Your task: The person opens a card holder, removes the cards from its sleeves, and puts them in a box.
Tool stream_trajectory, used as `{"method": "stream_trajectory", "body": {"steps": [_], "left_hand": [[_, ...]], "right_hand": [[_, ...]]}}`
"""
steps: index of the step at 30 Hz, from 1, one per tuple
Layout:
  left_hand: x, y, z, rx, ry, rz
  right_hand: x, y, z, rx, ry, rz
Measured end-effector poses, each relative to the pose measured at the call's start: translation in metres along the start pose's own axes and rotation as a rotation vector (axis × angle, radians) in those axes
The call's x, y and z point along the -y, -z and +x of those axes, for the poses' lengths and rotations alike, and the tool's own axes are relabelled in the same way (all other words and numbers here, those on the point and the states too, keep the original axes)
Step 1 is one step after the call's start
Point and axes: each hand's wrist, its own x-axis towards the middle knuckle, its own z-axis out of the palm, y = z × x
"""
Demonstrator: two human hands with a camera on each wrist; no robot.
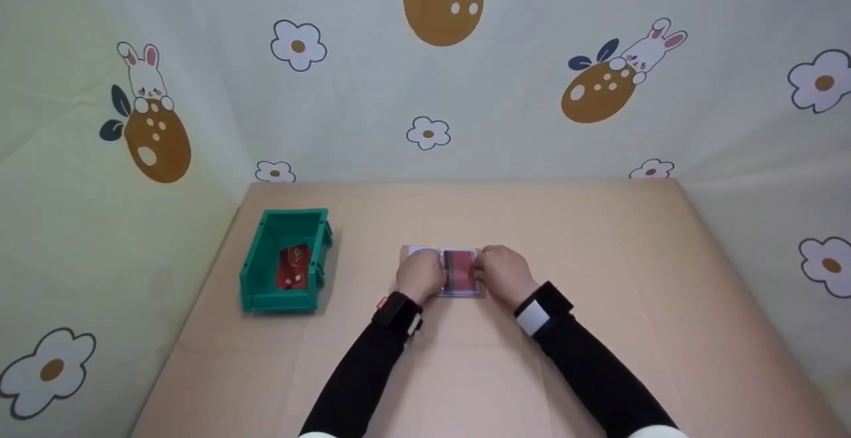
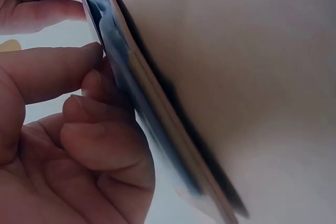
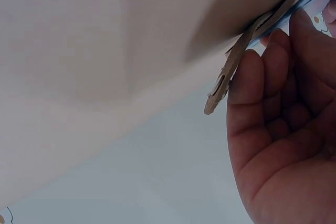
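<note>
While the curled fingers of our left hand [image 1: 420, 277] pinch the opened card holder [image 2: 155, 103], tips nearly meeting, we note the right hand [image 1: 506, 273] curled as well, fingertips gripping the holder's right edge. Between both sets of fingers we see a red card [image 1: 461, 270] under clear film. Well left of the left fingers: green bin [image 1: 279, 302], red cards [image 1: 294, 266] inside.

An open-topped green plastic bin [image 1: 279, 302] obstructed the left of the flat tan bench [image 1: 598, 245]; a passable gap separated it from the bare left hand [image 1: 421, 277]. Wider room lay beyond the bare right hand [image 1: 506, 274], rightward.
</note>
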Motion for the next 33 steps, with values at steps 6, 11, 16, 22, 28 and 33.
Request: {"method": "stream_trajectory", "body": {"steps": [6,11,16,22,28,33], "left_hand": [[-0.0004,-0.0003,0.0026,0.020,0.032,-0.011],[-0.0003,0.0010,0.0033,0.055,0.064,-0.036],[0.0015,0.0015,0.0046,0.082,0.089,-0.062],[0.0025,0.0016,0.0062,0.101,0.077,-0.064],[0.0039,0.0020,0.0060,0.097,0.075,-0.081],[0.0072,0.0059,0.0052,0.115,0.078,-0.097]], "right_hand": [[0.0004,-0.0012,-0.0004,-0.014,-0.002,-0.001],[0.0009,-0.0030,-0.0008,0.005,-0.007,-0.023],[0.0016,-0.0034,-0.0005,0.015,-0.022,-0.021],[0.0025,-0.0023,-0.0008,0.011,-0.015,-0.020],[0.0037,-0.0002,-0.0009,0.011,-0.018,-0.022],[0.0044,0.0014,0.0002,0.015,-0.012,-0.029]]}}
